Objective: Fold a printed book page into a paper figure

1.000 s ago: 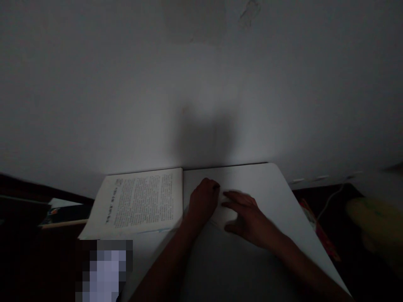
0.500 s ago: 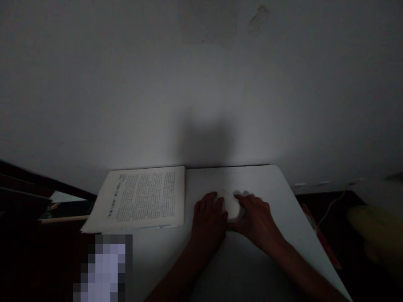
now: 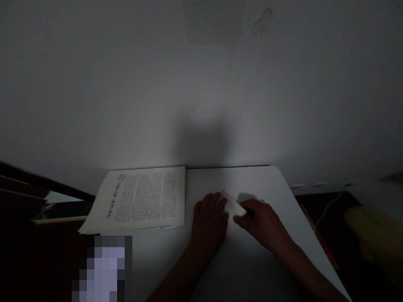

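A small white piece of paper, folded by the look of it, lies on the white table between my two hands. My left hand rests palm down over its left part, fingers bent and pressing it to the tabletop. On the other side, my right hand pinches the paper's right corner between thumb and fingers, with that edge raised a little. The part of the paper beneath my left hand is hidden, and the dim light blurs its folds.
A stack of printed pages lies at the table's left, overhanging its edge. A pale wall rises behind the table. To the right are a white cable and a blurred yellowish thing. A pixelated patch covers the lower left.
My right hand has moved slightly right and now pinches the paper's corner; before, it was spread around the paper's right side. My left hand has stayed nearly still.
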{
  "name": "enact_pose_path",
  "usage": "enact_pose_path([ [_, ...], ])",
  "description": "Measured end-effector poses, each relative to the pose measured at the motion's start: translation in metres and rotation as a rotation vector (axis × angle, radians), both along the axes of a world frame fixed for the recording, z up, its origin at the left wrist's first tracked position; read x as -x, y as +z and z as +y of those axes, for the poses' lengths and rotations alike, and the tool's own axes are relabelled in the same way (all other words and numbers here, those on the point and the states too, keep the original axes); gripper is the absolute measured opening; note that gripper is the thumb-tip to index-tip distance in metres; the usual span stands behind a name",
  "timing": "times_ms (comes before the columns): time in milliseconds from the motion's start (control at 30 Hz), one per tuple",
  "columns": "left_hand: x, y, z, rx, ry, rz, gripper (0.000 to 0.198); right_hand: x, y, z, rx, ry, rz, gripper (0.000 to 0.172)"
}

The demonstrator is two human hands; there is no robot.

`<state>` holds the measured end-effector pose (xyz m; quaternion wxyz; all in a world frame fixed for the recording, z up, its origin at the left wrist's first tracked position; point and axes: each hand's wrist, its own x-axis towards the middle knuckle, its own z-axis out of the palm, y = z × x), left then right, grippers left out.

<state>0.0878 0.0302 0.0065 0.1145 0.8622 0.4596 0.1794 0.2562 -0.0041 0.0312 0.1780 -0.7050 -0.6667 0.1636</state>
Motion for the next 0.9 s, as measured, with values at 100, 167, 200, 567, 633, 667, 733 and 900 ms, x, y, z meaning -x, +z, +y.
enact_pose_path([
  [100, 0.000, 0.000, 0.000, 0.006, -0.005, 0.011, 0.041, -0.003, -0.001, 0.000, 0.015, 0.002, -0.005, 0.015],
  [167, 0.000, 0.000, 0.000, 0.006, -0.004, 0.022, 0.040, -0.004, -0.001, 0.001, 0.026, 0.013, -0.019, 0.011],
  [200, 0.000, -0.001, -0.001, 0.004, -0.005, 0.028, 0.039, -0.004, -0.001, 0.001, 0.027, 0.015, -0.030, 0.011],
  [567, 0.000, -0.009, 0.000, -0.110, -0.010, 0.043, 0.035, -0.007, 0.000, 0.002, 0.063, 0.014, -0.003, 0.018],
  [633, 0.000, -0.010, -0.001, -0.127, -0.009, 0.041, 0.034, -0.010, -0.002, 0.003, 0.052, 0.030, 0.024, 0.018],
  [667, 0.000, -0.010, -0.001, -0.133, -0.008, 0.038, 0.033, -0.012, -0.003, 0.004, 0.044, 0.048, 0.038, 0.017],
  [733, 0.000, -0.011, -0.001, -0.131, -0.011, 0.032, 0.032, -0.017, -0.006, 0.009, 0.033, 0.095, 0.072, 0.015],
  [900, 0.001, -0.010, 0.000, -0.083, -0.034, 0.014, 0.031, -0.029, -0.010, 0.026, 0.053, 0.145, 0.165, 0.009],
])
